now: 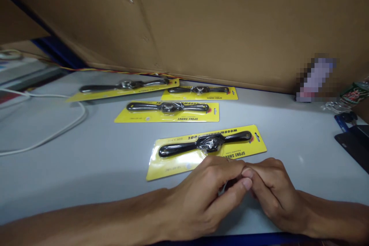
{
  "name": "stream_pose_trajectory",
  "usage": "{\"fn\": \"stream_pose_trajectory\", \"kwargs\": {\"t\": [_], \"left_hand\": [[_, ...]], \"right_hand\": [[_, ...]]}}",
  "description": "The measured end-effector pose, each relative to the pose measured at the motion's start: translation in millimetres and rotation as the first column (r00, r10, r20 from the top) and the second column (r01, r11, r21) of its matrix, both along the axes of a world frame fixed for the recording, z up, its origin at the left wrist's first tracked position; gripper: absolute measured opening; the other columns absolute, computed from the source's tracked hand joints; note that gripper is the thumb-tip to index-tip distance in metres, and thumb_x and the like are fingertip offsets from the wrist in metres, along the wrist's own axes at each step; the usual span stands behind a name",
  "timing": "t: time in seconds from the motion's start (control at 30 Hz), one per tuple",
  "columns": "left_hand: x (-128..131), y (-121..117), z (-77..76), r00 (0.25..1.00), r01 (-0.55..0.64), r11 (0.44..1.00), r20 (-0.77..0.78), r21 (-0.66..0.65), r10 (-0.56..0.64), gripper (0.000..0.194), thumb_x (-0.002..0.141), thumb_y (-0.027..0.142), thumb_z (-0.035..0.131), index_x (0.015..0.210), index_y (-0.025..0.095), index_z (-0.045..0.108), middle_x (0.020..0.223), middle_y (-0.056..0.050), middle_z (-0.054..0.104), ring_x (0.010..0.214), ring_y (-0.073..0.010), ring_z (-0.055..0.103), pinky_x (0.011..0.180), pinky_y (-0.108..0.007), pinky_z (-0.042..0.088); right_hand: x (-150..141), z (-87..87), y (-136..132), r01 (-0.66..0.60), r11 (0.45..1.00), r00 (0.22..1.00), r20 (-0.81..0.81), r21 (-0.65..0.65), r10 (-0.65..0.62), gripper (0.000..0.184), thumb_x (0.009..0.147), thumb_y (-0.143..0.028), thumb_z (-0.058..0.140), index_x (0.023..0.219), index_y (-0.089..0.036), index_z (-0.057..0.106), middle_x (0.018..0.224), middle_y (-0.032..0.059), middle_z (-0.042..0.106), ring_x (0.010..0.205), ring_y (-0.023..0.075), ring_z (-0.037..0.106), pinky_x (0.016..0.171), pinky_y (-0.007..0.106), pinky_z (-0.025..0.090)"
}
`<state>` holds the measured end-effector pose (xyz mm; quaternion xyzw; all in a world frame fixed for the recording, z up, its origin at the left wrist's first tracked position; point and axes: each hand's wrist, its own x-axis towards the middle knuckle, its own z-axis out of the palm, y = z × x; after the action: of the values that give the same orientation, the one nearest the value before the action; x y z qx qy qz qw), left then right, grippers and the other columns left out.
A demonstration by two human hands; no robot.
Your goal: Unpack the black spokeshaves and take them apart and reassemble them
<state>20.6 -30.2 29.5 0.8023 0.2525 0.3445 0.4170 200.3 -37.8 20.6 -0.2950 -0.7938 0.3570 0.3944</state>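
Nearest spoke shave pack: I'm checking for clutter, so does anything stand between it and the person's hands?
Nothing visible does. The left hand and right hand meet by the nearest pack, the left overlapping its near edge in view; whether either touches it is unclear.

On the table point(106, 150), the near pack point(206, 146) lies foremost. The middle pack point(170, 110) lies behind it, towards the left. Farther back lie the rear-left pack point(127, 87) and, beside its right end, the rear-right pack point(199, 91). The board point(207, 19) stands behind them; wires point(135, 72) run along its foot. The cable point(85, 110) lies at the left. Left hand point(210, 196) and right hand point(273, 190) meet before the near pack.
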Motion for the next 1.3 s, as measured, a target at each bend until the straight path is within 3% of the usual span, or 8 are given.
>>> {"fn": "stream_pose_trajectory", "kwargs": {"t": [0.37,0.6,0.73,0.8,0.87,1.0,1.1,1.3], "left_hand": [[0.6,1.4,1.7,0.999,-0.019,1.000,-0.030,-0.018,0.019,0.035,0.101,0.024,0.039,0.066,0.020,0.044,0.059,0.004,0.047,0.054,-0.0093,0.040,0.053,-0.023,0.033],[-2.8,1.7,-2.6,0.999,-0.007,0.983,-0.045,0.182,0.016,0.025,0.097,0.020,0.046,0.073,0.018,0.053,0.064,0.003,0.055,0.057,-0.0104,0.048,0.055,-0.022,0.039],[-14.2,16.9,-9.7,0.928,-0.011,0.800,-0.292,0.599,0.232,0.018,0.099,0.025,0.049,0.105,0.016,0.063,0.093,-0.008,0.069,0.086,-0.0227,0.062,0.078,-0.036,0.051],[-20.7,27.2,-15.3,0.809,-0.033,0.710,-0.398,0.704,0.432,0.040,0.098,0.038,0.056,0.131,0.014,0.056,0.118,-0.016,0.066,0.107,-0.0327,0.059,0.089,-0.049,0.050],[-26.3,35.3,-21.5,0.710,-0.053,0.694,-0.461,0.718,0.532,0.062,0.095,0.050,0.059,0.142,0.012,0.048,0.126,-0.019,0.062,0.112,-0.0368,0.057,0.091,-0.054,0.049],[-32.3,40.6,-31.2,0.664,-0.074,0.726,-0.510,0.684,0.548,0.063,0.095,0.055,0.055,0.141,0.013,0.049,0.117,-0.015,0.064,0.106,-0.0339,0.058,0.091,-0.051,0.050],[-32.1,39.5,-32.8,0.666,-0.111,0.741,-0.504,0.662,0.550,0.058,0.094,0.056,0.057,0.135,0.015,0.055,0.111,-0.013,0.064,0.100,-0.0324,0.059,0.086,-0.050,0.051],[-28.7,39.2,-29.3,0.676,-0.098,0.774,-0.529,0.625,0.513,0.045,0.096,0.059,0.051,0.115,0.019,0.060,0.114,-0.012,0.063,0.102,-0.0331,0.058,0.085,-0.051,0.050]], "right_hand": [[1.6,-3.6,-0.2,-0.009,1.000,0.999,0.031,0.029,0.008,0.036,0.103,-0.020,0.042,0.069,-0.022,0.053,0.058,-0.0053,0.051,0.048,0.0084,0.043,0.053,0.022,0.039],[4.5,-1.0,0.9,-0.006,0.996,0.997,0.071,0.084,0.000,0.035,0.102,-0.019,0.043,0.067,-0.021,0.048,0.057,-0.0053,0.047,0.050,0.0082,0.043,0.051,0.023,0.035],[27.3,11.4,25.8,0.333,0.937,0.939,0.047,0.108,-0.339,0.028,0.099,-0.023,0.047,0.074,-0.020,0.059,0.056,-0.0057,0.048,0.047,0.0087,0.043,0.048,0.024,0.033],[46.0,14.4,45.9,0.506,0.858,0.859,0.033,0.086,-0.510,0.016,0.094,-0.021,0.050,0.086,-0.020,0.064,0.062,-0.0046,0.054,0.051,0.0101,0.046,0.050,0.024,0.034],[65.1,13.6,66.0,0.561,0.816,0.820,0.046,0.137,-0.571,0.016,0.085,-0.014,0.049,0.078,-0.020,0.062,0.068,-0.0021,0.058,0.057,0.0114,0.049,0.054,0.025,0.036],[88.3,6.5,91.3,0.500,0.860,0.836,0.200,0.105,-0.510,0.019,0.074,-0.014,0.046,0.058,-0.019,0.056,0.063,-0.0002,0.057,0.059,0.0134,0.051,0.055,0.026,0.034],[87.0,2.8,93.5,0.451,0.890,0.839,0.374,-0.069,-0.396,0.023,0.077,-0.014,0.047,0.061,-0.018,0.064,0.055,-0.0007,0.058,0.054,0.0136,0.051,0.054,0.026,0.033],[70.5,3.3,78.8,0.394,0.906,0.857,0.419,-0.157,-0.300,0.019,0.084,-0.018,0.056,0.073,-0.018,0.071,0.065,0.0018,0.066,0.060,0.0141,0.056,0.058,0.026,0.039]]}}
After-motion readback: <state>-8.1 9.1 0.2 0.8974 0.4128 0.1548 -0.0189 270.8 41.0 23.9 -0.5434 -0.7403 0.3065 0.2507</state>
